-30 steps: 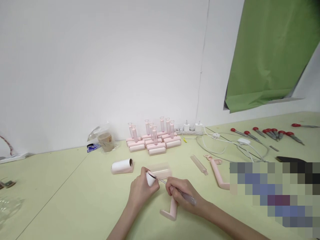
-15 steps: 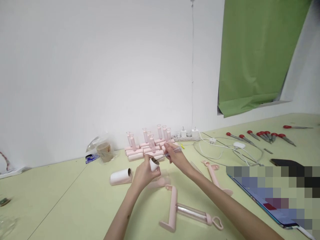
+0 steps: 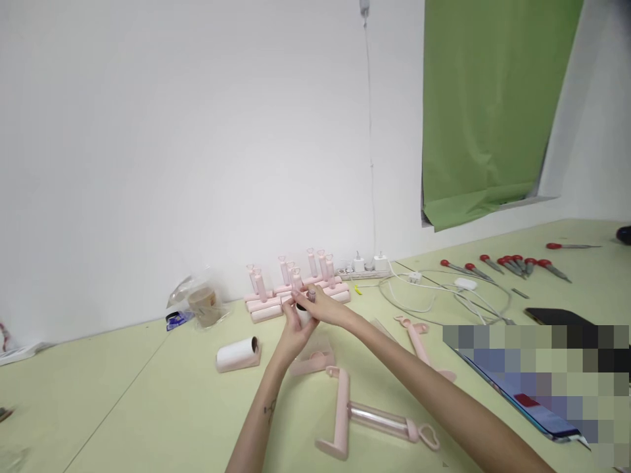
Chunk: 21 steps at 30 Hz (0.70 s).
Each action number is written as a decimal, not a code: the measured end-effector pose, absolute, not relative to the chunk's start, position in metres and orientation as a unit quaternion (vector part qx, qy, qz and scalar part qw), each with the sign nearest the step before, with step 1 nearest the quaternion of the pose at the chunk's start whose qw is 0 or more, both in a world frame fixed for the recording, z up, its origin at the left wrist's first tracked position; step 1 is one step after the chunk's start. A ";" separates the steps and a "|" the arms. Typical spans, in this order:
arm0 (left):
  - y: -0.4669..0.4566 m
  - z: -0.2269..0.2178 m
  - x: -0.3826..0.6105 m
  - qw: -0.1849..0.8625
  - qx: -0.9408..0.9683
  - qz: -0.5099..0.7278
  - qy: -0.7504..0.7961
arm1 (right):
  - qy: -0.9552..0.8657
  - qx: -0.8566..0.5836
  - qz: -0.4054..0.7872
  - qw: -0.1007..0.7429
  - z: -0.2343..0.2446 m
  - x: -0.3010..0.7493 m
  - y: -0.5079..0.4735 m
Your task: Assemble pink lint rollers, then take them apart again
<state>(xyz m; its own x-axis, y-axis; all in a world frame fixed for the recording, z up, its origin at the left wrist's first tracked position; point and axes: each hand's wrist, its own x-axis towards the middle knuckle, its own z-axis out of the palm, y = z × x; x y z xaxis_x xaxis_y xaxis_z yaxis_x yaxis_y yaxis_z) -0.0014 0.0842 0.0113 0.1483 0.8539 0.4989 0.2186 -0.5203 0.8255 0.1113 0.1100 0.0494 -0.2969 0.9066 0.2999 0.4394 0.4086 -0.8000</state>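
My left hand point(image 3: 292, 338) is closed around a white paper roll point(image 3: 303, 314) with a dark hollow end. Close against that end, my right hand point(image 3: 323, 305) has its fingers bent over the roll, and a small greyish part of a slim tool point(image 3: 311, 296) shows among them. Its tip is hidden. Below the hands lies a clear and pink plastic piece point(image 3: 315, 361), partly covered. A pink lint roller frame point(image 3: 341, 414) with a clear handle and a heart-shaped loop lies nearer to me. On the left a white roll point(image 3: 237, 353) rests in a pink case.
Several pink lint rollers point(image 3: 266, 305) stand with handles up by the wall. A bagged tape roll point(image 3: 204, 305) is to their left. Right are another pink frame point(image 3: 419, 341), white cables point(image 3: 404, 303), several red-ended tools point(image 3: 513, 264), a dark phone point(image 3: 557, 316) and a partly blurred screen point(image 3: 517, 394).
My right hand has moved left and down onto the end of the roll, and the slim tool is now mostly hidden. The view has shifted slightly to the right.
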 end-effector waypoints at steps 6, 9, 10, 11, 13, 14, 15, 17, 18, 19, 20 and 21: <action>0.090 0.013 -0.005 0.314 0.644 0.588 0.376 | -0.745 -0.415 0.330 0.404 0.045 0.114 0.105; 0.091 0.015 -0.006 0.300 0.612 0.628 0.374 | -0.765 -0.371 0.377 0.367 0.024 0.122 0.101; 0.091 0.017 -0.006 0.294 0.604 0.640 0.373 | -0.770 -0.346 0.397 0.361 0.015 0.124 0.101; 0.090 0.018 -0.006 0.288 0.598 0.649 0.372 | -0.770 -0.320 0.417 0.362 0.006 0.124 0.100; 0.088 0.023 -0.007 0.275 0.591 0.664 0.366 | -0.758 -0.279 0.444 0.388 -0.008 0.120 0.101; 0.085 0.027 -0.008 0.270 0.587 0.672 0.361 | -0.747 -0.272 0.447 0.410 -0.013 0.117 0.102; 0.083 0.031 -0.010 0.256 0.584 0.682 0.357 | -0.734 -0.272 0.446 0.434 -0.014 0.115 0.103; 0.077 0.039 -0.015 0.191 0.589 0.700 0.356 | -0.700 -0.279 0.441 0.487 -0.011 0.114 0.106; 0.074 0.043 -0.019 0.144 0.604 0.695 0.363 | -0.678 -0.283 0.437 0.518 -0.006 0.117 0.107; 0.071 0.047 -0.022 0.100 0.633 0.669 0.375 | -0.654 -0.288 0.432 0.551 0.000 0.122 0.108; 0.068 0.049 -0.024 0.068 0.681 0.614 0.393 | -0.629 -0.294 0.425 0.581 0.006 0.128 0.108; 0.067 0.049 -0.026 0.054 0.738 0.532 0.412 | -0.605 -0.299 0.417 0.609 0.013 0.137 0.107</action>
